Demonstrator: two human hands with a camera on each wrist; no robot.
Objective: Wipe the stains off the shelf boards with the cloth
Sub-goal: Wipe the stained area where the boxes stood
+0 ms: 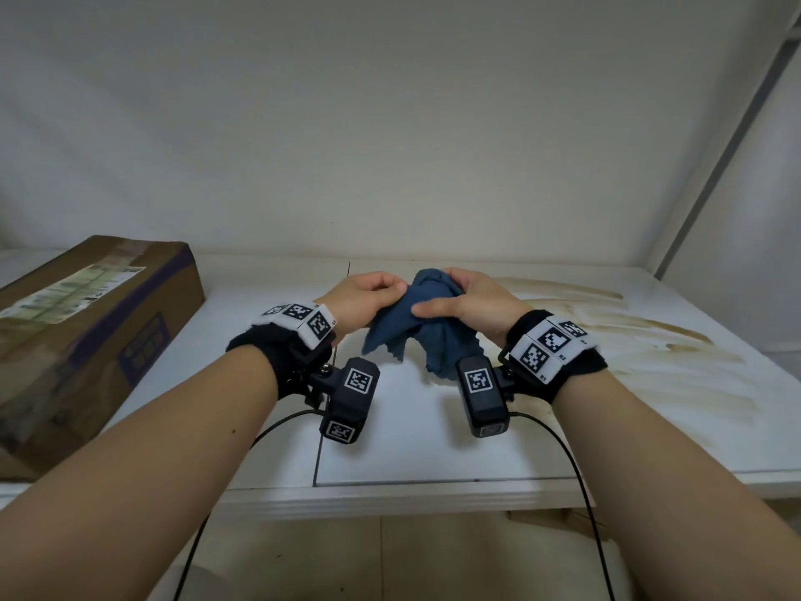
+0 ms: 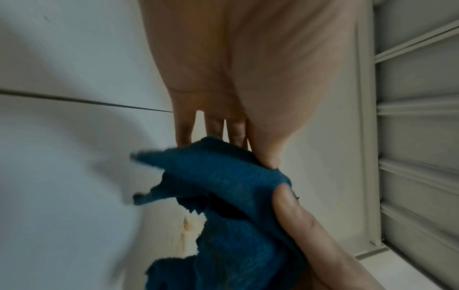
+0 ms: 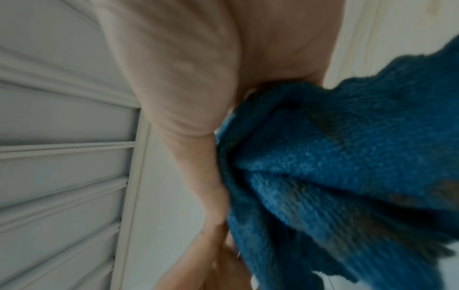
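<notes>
Above the shelf (image 1: 433, 427), both hands pinch the cloth (image 1: 416, 323) between them: left hand (image 1: 364, 297), right hand (image 1: 468, 305). Its long axis hangs downward below the grip. Left-wrist view: thumb (image 2: 270, 153) clamps cloth (image 2: 223, 186). Right-wrist view: cloth (image 3: 347, 166) bunches beside the palm (image 3: 186, 78).

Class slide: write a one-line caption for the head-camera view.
Both hands, left hand and right hand, bunch a blue cloth above a white shelf board smeared with brown stains.

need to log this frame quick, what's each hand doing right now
Left hand: fingers curled, gripping the blue cloth.
Right hand: also gripping the cloth, thumb pressed across it, above the shelf board.
</notes>
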